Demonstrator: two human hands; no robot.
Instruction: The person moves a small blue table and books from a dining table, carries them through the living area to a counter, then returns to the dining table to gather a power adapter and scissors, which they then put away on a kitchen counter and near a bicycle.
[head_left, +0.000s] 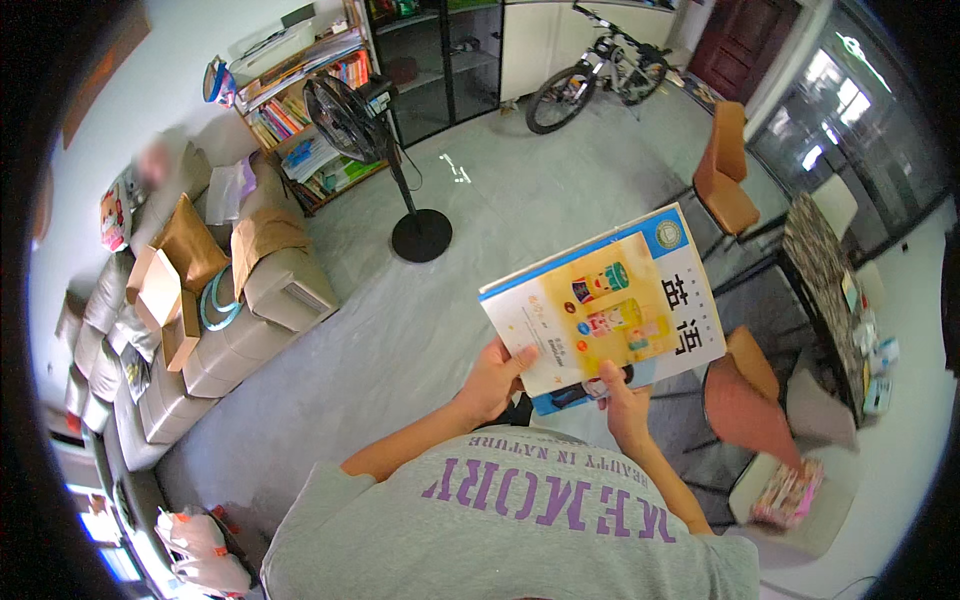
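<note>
A stack of books (600, 307) is held in front of my chest, above the grey floor. The top one has a white and yellow cover with cartoon cups and large printed characters; a blue-covered book shows beneath its near edge. My left hand (495, 379) grips the near left corner, thumb on the cover, fingers hidden underneath. My right hand (624, 401) holds the near edge, its thumb on the cover beside a picture of a figure.
A black standing fan (421, 235) is ahead, beside a wooden bookshelf (274, 109). At left is a leather sofa (232, 349) with an opened cardboard box (180, 330). A bicycle (592, 71) stands farther off. Chairs (724, 176) surround a marble-patterned table (821, 262) on the right.
</note>
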